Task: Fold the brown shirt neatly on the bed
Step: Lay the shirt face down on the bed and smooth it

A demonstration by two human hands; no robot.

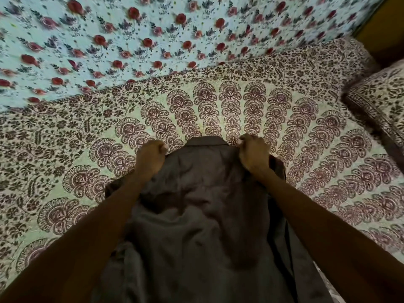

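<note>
readable text: none | labels/brands: none legible | numbers/signs: none legible in head view

light: dim, warm, soft; blur: floral cloth (153, 40) at top smeared; edges: wide-angle bending

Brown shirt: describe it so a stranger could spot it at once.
Find the bed, patterned all over. At its near middle, the left hand and right hand grip the brown shirt by its shoulders. It alone is plain, unpatterned cloth.
</note>
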